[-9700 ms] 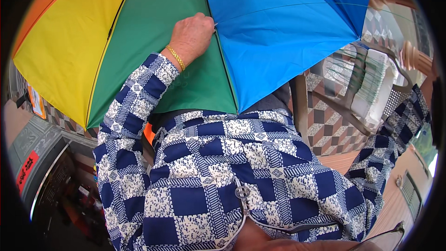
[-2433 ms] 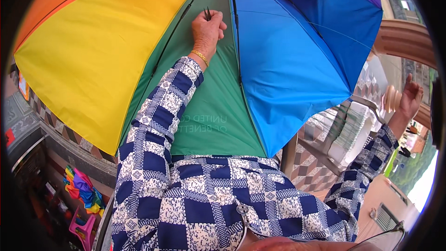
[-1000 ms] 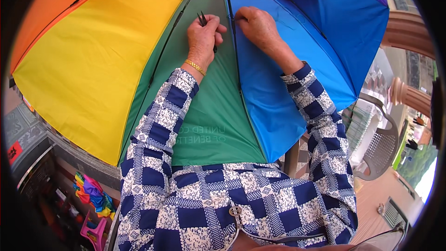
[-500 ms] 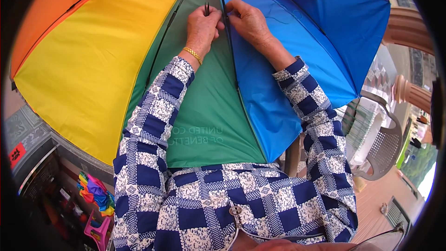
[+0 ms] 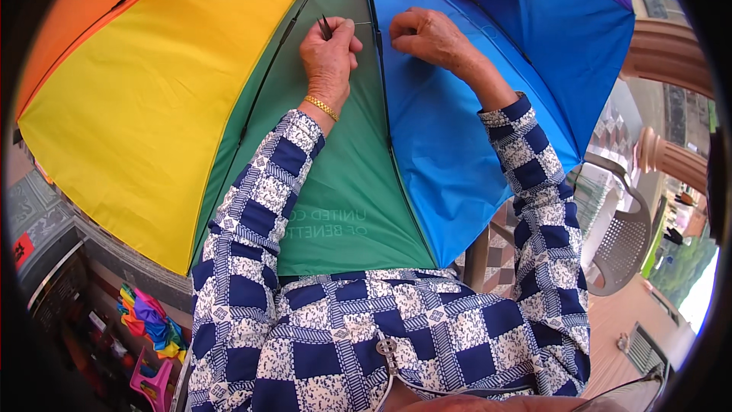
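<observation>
A smooth, taut rainbow umbrella (image 5: pixel 175 99) of nylon panels filled the view from nine to two o'clock. The left hand (image 5: pixel 329 49) pinched a thin dark needle (image 5: pixel 325 27) at twelve o'clock, thread running right. The right hand (image 5: pixel 428 34) pressed curled fingertips on the green-blue seam (image 5: pixel 379 76).

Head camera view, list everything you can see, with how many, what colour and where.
umbrella: one, rainbow panels, open across the lap
thin tool: one, dark, in left hand
thread: one, pale, running from the left hand toward the rib
chair: one, grey perforated, right side
folded umbrella: one, multicoloured, lower left
bracelet: one, gold, left wrist
left hand: pinching the tool on the green panel
right hand: fingers on the blue panel near the rib
</observation>
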Motion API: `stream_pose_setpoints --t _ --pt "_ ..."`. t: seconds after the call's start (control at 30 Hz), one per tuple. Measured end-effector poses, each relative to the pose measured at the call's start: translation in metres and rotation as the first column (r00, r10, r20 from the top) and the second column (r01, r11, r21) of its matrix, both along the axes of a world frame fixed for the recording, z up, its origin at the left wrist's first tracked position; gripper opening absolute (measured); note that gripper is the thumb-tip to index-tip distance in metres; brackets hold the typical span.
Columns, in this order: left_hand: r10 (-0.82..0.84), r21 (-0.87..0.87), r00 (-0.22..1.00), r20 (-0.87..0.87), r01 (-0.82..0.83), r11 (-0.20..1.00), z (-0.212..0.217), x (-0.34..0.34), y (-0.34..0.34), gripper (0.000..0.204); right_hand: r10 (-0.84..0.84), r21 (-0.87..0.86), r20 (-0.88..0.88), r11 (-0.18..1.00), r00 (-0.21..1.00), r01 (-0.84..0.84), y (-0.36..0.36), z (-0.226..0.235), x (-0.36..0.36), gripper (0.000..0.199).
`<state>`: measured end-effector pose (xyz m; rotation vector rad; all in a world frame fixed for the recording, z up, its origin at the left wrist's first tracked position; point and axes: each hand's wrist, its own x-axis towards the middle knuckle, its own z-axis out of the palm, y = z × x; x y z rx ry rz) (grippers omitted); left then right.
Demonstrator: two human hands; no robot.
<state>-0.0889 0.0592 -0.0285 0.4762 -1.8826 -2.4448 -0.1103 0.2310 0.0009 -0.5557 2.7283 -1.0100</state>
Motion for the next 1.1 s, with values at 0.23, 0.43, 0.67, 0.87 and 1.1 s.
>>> stream_pose_setpoints --t 0.23,0.43,0.67,0.87,1.1 --pt "-0.012 -0.024 1.0 -0.016 0.012 1.0 0.0 -0.001 0.002 0.01 -0.029 -0.033 0.003 0.999 1.0 0.029 0.0 -0.002 0.002 0.012" --pt "-0.062 -0.06 0.998 -0.034 0.06 0.996 0.0 -0.001 0.004 0.011 -0.03 -0.038 -0.017 0.999 0.999 0.03 -0.001 -0.004 0.004 0.011" --pt "-0.124 -0.128 0.99 0.061 0.131 0.983 0.007 -0.008 0.004 0.011 0.113 0.294 -0.439 0.955 0.891 0.024 -0.002 0.005 0.011 0.006" --pt "-0.13 -0.141 0.988 0.085 0.141 0.98 0.007 -0.008 0.005 0.011 0.121 0.251 -0.557 0.968 0.822 0.028 -0.014 -0.011 -0.006 0.004" --pt "-0.136 -0.12 0.985 0.106 0.148 0.982 0.007 -0.004 0.002 0.011 -0.009 0.174 -0.29 0.983 0.957 0.062 -0.015 -0.007 0.022 0.004"
